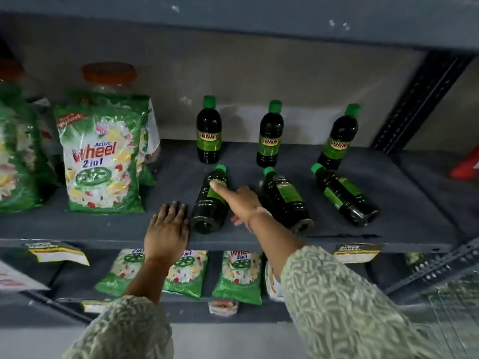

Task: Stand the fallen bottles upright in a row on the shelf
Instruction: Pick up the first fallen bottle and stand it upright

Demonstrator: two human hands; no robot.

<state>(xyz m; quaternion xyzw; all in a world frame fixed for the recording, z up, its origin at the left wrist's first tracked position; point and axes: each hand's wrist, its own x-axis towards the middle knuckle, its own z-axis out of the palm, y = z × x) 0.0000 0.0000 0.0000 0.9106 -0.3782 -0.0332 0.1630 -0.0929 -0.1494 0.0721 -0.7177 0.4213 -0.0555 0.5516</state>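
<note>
Three dark bottles with green caps stand upright at the back of the grey shelf [404, 182]: left [209, 130], middle [270, 134], right [338, 138]. In front of them three more lie on their sides, caps pointing back: left [207, 211], middle [287, 200], right [344, 195]. My right hand [239, 200] reaches over the left fallen bottle, fingertips touching its label, fingers apart, no grip closed. My left hand [167, 229] rests flat on the shelf's front edge, just left of that bottle's base.
A green Wheel detergent bag [103, 161] stands left of the bottles, with more bags and an orange-lidded jar [108, 73] behind. A dark perforated upright [420, 104] bounds the right side. The lower shelf holds several detergent packs [239, 278]. A red object [466, 164] sits far right.
</note>
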